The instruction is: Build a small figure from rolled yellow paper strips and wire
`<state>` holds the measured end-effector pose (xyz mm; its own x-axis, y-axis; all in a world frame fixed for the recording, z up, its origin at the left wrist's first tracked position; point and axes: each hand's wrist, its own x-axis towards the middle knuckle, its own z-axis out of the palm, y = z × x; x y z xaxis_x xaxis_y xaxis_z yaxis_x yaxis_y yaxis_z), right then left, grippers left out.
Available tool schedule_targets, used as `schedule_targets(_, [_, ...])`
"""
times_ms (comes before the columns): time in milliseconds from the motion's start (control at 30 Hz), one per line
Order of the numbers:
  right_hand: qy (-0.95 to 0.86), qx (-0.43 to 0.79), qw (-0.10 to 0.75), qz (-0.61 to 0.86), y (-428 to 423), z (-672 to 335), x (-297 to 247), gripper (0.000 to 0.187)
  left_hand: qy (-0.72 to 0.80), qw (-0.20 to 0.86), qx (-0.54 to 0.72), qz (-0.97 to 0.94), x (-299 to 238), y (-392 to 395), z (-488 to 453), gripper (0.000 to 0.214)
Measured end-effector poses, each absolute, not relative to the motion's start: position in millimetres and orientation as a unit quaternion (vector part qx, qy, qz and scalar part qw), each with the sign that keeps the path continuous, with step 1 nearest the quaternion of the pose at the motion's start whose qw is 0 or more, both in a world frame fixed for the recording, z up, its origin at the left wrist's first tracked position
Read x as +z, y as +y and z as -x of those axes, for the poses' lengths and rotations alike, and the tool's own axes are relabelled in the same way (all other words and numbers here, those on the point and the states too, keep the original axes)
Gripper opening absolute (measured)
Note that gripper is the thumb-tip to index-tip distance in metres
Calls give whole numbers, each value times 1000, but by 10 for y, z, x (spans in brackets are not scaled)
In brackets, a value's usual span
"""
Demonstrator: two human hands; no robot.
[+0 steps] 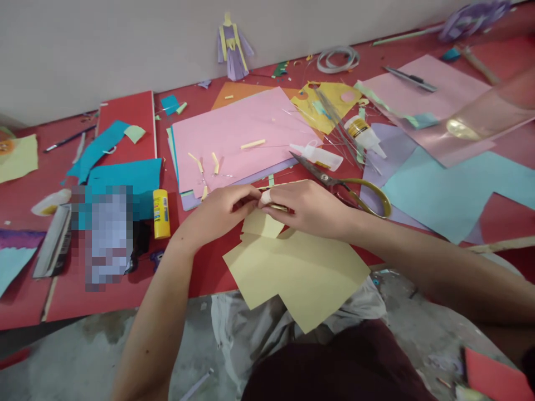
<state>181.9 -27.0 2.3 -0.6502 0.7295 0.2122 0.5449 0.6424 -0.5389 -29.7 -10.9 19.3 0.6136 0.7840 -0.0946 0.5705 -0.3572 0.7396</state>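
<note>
My left hand (225, 210) and my right hand (307, 201) meet at the table's front edge, fingertips pinched together. Between them is a thin pale yellow paper strip (281, 208), mostly covered by my fingers; whether it is rolled or folded I cannot tell. A white wrap shows on one right finger. Just below my hands lies a small yellow paper piece (262, 224), over a larger yellow sheet (298, 267) that hangs past the edge towards my lap. Scissors with yellow handles (330, 181) lie beyond my right wrist, blades open.
Pink sheets (234, 139) carry small yellow paper rolls and wires. Glue bottles (324, 156) lie to their right. A yellow glue stick (161, 214) stands left, near blue paper (125, 170). A purple paper dress figure (234, 50) leans on the wall. A cutter (412, 79) lies far right.
</note>
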Motion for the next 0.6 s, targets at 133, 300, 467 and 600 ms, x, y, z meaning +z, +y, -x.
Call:
schedule_targets(133, [-861, 240, 253, 371, -292, -1815, 46, 13, 406, 373, 194, -811, 204, -114, 290, 17])
schedule_targets(300, [-757, 351, 367, 411, -301, -1799, 107, 9, 405, 252, 302, -825, 226, -144, 253, 13])
schedule_targets(467, [-664, 480, 384, 427, -254, -1798, 98, 9, 331, 126, 335, -873, 192, -146, 259, 16])
schedule_targets(600, [-601, 566, 376, 421, -216, -1806, 108, 12, 301, 96, 335, -888, 152, -135, 280, 17])
